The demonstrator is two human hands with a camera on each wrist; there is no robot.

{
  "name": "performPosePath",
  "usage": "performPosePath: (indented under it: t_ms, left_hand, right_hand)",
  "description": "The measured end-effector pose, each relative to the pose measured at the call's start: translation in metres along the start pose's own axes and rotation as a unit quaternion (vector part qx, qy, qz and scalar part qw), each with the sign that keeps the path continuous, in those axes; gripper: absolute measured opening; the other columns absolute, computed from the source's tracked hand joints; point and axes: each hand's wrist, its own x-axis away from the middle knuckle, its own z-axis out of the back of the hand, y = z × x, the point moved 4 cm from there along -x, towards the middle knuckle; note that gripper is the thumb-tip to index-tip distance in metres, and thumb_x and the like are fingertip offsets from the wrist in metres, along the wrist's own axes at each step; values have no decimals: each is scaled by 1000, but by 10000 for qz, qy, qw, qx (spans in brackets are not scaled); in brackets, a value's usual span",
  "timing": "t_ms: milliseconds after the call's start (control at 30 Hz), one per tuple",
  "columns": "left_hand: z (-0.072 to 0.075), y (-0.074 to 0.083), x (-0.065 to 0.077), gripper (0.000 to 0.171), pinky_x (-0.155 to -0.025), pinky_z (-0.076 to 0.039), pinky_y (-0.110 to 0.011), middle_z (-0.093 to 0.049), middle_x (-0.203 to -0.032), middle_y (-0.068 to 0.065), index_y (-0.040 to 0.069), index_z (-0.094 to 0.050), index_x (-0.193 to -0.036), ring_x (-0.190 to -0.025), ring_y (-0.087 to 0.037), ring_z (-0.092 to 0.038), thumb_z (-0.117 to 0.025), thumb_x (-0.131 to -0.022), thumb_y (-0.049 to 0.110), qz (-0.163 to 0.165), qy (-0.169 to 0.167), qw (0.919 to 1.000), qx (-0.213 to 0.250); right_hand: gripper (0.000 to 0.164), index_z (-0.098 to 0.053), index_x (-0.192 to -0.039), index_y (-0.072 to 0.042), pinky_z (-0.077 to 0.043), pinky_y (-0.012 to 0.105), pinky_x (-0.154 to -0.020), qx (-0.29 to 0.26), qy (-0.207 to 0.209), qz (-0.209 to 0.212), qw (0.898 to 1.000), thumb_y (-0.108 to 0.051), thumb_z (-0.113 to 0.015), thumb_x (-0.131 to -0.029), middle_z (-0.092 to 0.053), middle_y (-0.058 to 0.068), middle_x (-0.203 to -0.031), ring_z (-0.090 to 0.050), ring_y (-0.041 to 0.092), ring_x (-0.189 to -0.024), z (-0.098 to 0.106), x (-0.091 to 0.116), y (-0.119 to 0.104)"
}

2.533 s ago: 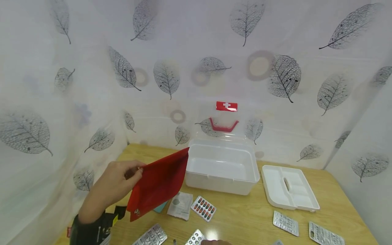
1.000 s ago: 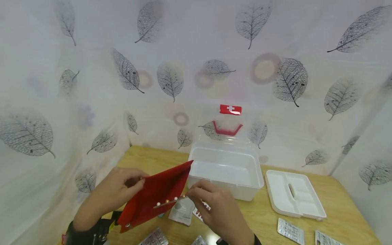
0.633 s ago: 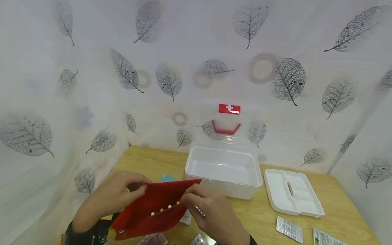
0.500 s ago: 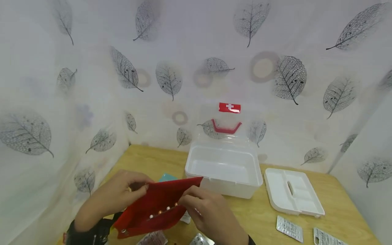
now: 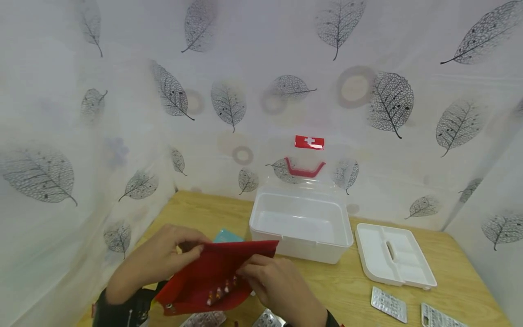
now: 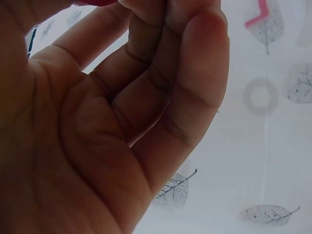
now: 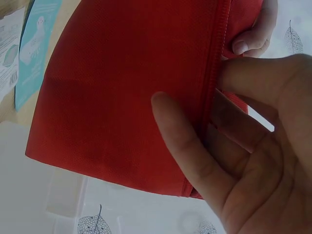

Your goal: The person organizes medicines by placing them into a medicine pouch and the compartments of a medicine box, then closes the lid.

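Note:
Red zip pouch point(image 5: 245, 249) hangs tilted in front of the white box, its mouth gaping toward the head camera. My left hand point(image 5: 167, 254) pinches its upper edge between thumb and fingers. Inside the opening lies a capsule blister pack point(image 5: 222, 290), its capsules in a row. My right hand point(image 5: 278, 284) pinches the pack's right end, fingertips within the mouth. In the right wrist view the pouch's zip point(image 7: 217, 63) runs beside that hand, one finger lying on the outer fabric; the pack is hidden there. The left wrist view mostly shows curled fingers point(image 6: 161, 87).
An open white first-aid box point(image 5: 300, 222) with a raised clear lid stands behind. To its right lies a white divided tray point(image 5: 377, 254). Silver blister packs point(image 5: 389, 304) rest at front right, others partly under the hands. A teal packet point(image 5: 226, 236) lies behind the pouch.
The right hand came in from the bottom edge with the blister pack and lowered it into the pouch. The pouch dropped and turned slightly; the pack now faces the camera more.

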Motion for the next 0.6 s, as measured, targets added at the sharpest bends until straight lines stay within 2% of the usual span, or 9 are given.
performPosePath:
  t_ms: [200, 467, 600]
  left_hand:
    - [3, 0, 2, 24, -63, -56, -25, -74, -89, 9, 19, -77, -105, -73, -2, -65, -60, -97, 4, 13, -49, 10000, 68]
    - [10, -1, 3, 22, -64, -55, -25, -74, -90, 9, 17, -76, -108, -75, 0, -65, -59, -100, 7, 101, 81, 9999, -94]
    - [11, -5, 5, 21, -66, -56, -25, -74, -90, 11, 18, -76, -108, -76, 1, -66, -60, -99, 8, 265, 243, 9991, -242]
  right_hand:
    - [11, -78, -103, -20, -52, 14, -75, -45, 95, -18, 9999, -18, -76, -92, -71, -15, -99, -64, -3, -84, 1, 1, 1]
    - [16, -73, -101, -19, -52, 16, -74, -176, 1154, 269, 9928, -8, -75, -89, -68, -13, -99, -62, 2, -83, 28, 9, 4]
    - [19, -72, -101, -20, -50, 14, -72, -116, 1310, 241, 9910, -6, -73, -88, -66, -14, -99, -59, 0, -81, 33, 17, 9]
